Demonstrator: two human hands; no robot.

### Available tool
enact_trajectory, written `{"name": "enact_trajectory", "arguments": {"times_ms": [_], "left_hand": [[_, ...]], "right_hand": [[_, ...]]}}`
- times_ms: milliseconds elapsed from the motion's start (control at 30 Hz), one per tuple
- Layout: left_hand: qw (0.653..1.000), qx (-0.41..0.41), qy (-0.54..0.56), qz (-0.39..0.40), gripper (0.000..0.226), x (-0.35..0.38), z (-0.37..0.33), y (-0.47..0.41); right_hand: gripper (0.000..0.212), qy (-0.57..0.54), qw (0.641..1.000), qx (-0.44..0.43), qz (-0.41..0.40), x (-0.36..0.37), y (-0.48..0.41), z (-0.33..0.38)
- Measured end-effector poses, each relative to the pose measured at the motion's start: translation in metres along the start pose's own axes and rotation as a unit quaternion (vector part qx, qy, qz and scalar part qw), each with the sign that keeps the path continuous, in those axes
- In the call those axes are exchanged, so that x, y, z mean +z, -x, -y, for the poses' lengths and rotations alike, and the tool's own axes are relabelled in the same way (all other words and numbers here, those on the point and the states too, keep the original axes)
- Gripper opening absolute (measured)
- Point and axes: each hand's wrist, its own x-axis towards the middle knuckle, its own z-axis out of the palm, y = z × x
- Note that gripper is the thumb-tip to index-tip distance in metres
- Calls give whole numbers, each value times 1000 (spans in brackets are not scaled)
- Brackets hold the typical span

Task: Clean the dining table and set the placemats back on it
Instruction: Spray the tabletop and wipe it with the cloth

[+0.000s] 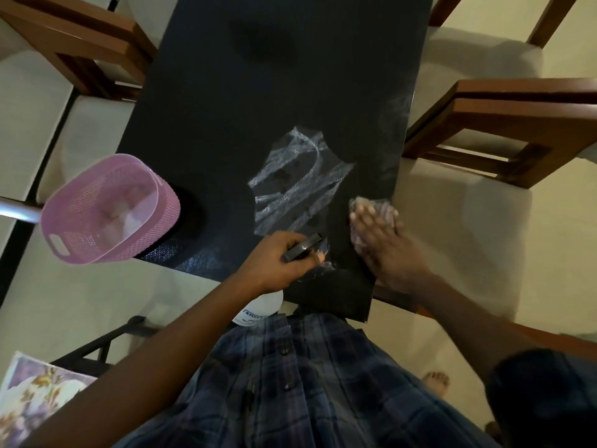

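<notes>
A black dining table (245, 101) fills the middle of the head view, with white wet streaks (297, 182) of cleaner near its front right part. My left hand (284, 260) grips the black trigger head of a white spray bottle (258, 310) at the table's front edge. My right hand (381, 240), blurred by motion, presses a pale cloth (371, 203) flat on the table close to the right edge. A floral placemat (35, 392) lies off the table at the lower left.
A pink perforated basket (106, 211) stands on the table's left edge. Wooden chairs with pale seats stand at the left (80, 43) and right (517, 121). A bare foot (436, 381) shows on the tiled floor below the table.
</notes>
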Motion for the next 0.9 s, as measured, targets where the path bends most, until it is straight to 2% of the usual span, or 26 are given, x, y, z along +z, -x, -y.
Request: {"name": "enact_trajectory", "arguments": {"times_ms": [133,267,333,500,600,700,800,900], "left_hand": [[1000,-11,15,-14,32,-4,7,8],[998,-23,22,-46,33,-11,12,10],[997,-33,34,-64,33,-15,13,10],[994,-49,42,-91,35,-23,16,6],[994,-42,64,-80,30,-26,21,6],[992,-41,87,-82,25,-29,24,8],[991,-44,92,-92,27,-32,29,10],[989,-47,91,-102,29,-35,31,13]], "right_hand": [[67,-71,987,147,-10,-44,-77,-50],[68,-52,976,214,5,-65,-135,-48],[69,-38,984,174,13,-59,-140,-29],[71,14,999,-17,23,-17,-100,50],[67,46,987,-140,69,3,-52,83],[63,69,963,-239,100,1,-24,63],[72,85,966,-213,123,-14,-39,18],[74,58,990,-101,73,-35,-76,-22]]}}
